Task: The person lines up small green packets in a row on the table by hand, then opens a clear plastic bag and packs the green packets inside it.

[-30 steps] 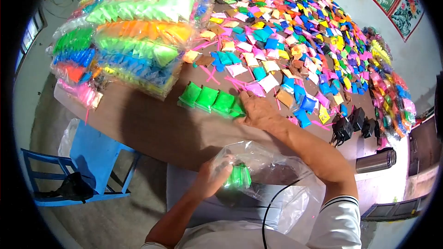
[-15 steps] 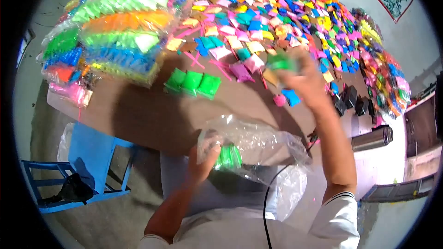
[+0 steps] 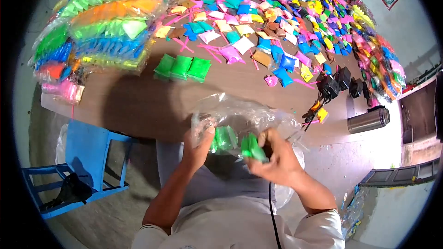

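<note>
My left hand (image 3: 201, 140) is closed on the left side of a clear plastic bag (image 3: 258, 113) at the table's near edge. Green packets (image 3: 224, 139) show through the film beside its thumb. My right hand (image 3: 277, 159) pinches a few more green packets (image 3: 252, 147) at the bag's right part, just right of those in the bag. Whether these are inside the film or in front of it I cannot tell. Farther off on the table lies a row of three green packets (image 3: 182, 68), touching one another.
A heap of many-coloured packets (image 3: 277, 9) covers the far table (image 3: 138, 115). Filled clear bags (image 3: 115, 23) are stacked at left, others (image 3: 380, 60) at right. Black adapters (image 3: 339, 83) and a steel flask (image 3: 369, 120) are at right. A blue chair (image 3: 87, 157) stands at lower left.
My right hand has come back from the heap, down and left to the bag, with green packets in it. My left hand stays at the bag. The view has shifted slightly.
</note>
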Available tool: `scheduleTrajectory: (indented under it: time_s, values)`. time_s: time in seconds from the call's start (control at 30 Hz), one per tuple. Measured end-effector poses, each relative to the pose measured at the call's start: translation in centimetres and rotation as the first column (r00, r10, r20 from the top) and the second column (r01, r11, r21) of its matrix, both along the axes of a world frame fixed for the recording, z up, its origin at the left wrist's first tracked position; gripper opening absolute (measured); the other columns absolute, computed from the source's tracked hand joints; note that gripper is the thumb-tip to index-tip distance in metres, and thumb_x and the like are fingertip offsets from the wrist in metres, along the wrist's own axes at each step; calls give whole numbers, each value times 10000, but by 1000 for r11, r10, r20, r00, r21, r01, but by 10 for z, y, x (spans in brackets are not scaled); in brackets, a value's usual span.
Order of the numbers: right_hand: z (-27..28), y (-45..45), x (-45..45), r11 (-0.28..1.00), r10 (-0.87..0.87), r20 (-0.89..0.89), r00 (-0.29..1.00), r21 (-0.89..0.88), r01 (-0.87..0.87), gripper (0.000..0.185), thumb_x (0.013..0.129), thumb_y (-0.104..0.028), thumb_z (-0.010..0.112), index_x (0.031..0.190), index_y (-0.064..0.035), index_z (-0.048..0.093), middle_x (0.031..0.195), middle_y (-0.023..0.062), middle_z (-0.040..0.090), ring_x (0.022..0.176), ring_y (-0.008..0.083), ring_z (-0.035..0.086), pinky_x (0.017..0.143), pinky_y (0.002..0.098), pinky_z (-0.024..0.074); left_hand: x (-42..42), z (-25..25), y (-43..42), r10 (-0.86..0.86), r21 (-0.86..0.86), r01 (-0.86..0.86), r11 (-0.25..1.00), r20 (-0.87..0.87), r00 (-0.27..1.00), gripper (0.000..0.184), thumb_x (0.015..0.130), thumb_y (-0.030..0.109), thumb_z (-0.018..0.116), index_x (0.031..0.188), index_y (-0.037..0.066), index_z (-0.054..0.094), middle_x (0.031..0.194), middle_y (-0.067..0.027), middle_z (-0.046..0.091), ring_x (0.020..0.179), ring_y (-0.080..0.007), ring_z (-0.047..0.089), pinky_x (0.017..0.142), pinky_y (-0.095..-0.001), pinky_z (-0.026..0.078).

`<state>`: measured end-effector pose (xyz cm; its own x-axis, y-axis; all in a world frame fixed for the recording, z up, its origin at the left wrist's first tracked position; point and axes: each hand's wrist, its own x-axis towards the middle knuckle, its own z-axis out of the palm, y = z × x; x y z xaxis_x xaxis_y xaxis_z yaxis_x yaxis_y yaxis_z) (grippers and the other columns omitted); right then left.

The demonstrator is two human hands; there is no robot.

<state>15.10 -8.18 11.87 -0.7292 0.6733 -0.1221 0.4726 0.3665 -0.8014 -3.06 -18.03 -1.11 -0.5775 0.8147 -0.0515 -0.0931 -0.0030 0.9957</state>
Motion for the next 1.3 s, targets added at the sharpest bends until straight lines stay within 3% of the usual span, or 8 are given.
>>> scheduleTrajectory:
  time_s: [0.03, 0.13, 0.2, 0.23, 0.57, 0.8, 1.07, 1.3]
  values:
    - [0, 8, -7, 1000, -16, 39, 999, 14, 15, 337, 720, -112, 756, 890, -46, 472, 774, 25, 534, 703, 80, 501, 596, 266, 436, 1, 2, 2, 26, 58, -21, 998, -83, 996, 258, 937, 174, 579, 1113, -9, 624, 963, -13, 619, 878, -88, 532, 788, -260, 448]
    - [-29, 24, -15, 995, -101, -48, 994, -15, 100, 315, 761, -193, 734, 866, -21, 492, 727, 37, 508, 630, 110, 450, 568, 283, 407, 4, 4, 3, 54, 109, -44, 993, -89, 995, 233, 931, 142, 579, 1105, -5, 623, 952, -24, 615, 868, -98, 534, 785, -271, 452]
    - [-19, 31, -25, 993, -114, 185, 976, 26, 111, 350, 759, -240, 741, 879, 5, 520, 696, 57, 520, 625, 128, 466, 562, 312, 409, 3, 14, 2, 42, 85, -30, 996, -135, 990, 229, 923, 111, 576, 1110, -15, 615, 947, -43, 617, 863, -112, 542, 787, -278, 455]
    - [-9, 29, -30, 995, -84, 269, 960, 71, 68, 423, 773, -328, 690, 917, 43, 545, 670, 184, 599, 665, 339, 625, 624, 417, 480, 3, 17, 2, 45, 81, -32, 996, -168, 985, 226, 920, 104, 575, 1108, -16, 615, 945, -49, 618, 863, -117, 546, 787, -280, 456]
    - [-43, 39, -26, 968, 47, 307, 951, 220, -119, 493, 899, -448, 590, 910, 44, 576, 689, 170, 575, 656, 325, 582, 612, 415, 457, 2, 16, 1, 36, 68, -20, 997, -232, 972, 247, 909, 103, 582, 1121, -24, 607, 980, -102, 642, 894, -174, 596, 805, -310, 473]
    - [-20, 36, -23, 991, 132, 233, 964, -62, -121, 378, 892, -317, 662, 862, 50, 576, 651, 170, 559, 601, 308, 542, 582, 398, 444, 2, 13, 1, 42, 85, -26, 996, -194, 980, 254, 909, 112, 583, 1121, -25, 607, 990, -112, 644, 914, -189, 605, 827, -307, 474]
    - [-36, 37, -21, 946, 217, 343, 914, 157, -283, 324, 875, -257, 655, 918, 45, 546, 730, 292, 593, 729, 470, 597, 616, 516, 455, 5, 22, 4, 57, 81, -41, 996, -208, 976, 253, 920, 121, 565, 1127, -19, 604, 949, -101, 638, 860, -170, 585, 782, -319, 472]
    - [56, 19, -17, 836, 287, 390, 875, 344, -428, 202, 913, -171, 604, 891, 29, 590, 746, 257, 618, 646, 420, 610, 565, 466, 486, 2, 13, 0, 31, 41, -23, 999, -206, 978, 242, 915, 146, 578, 1104, 0, 616, 936, -111, 639, 867, -193, 601, 780, -332, 476]
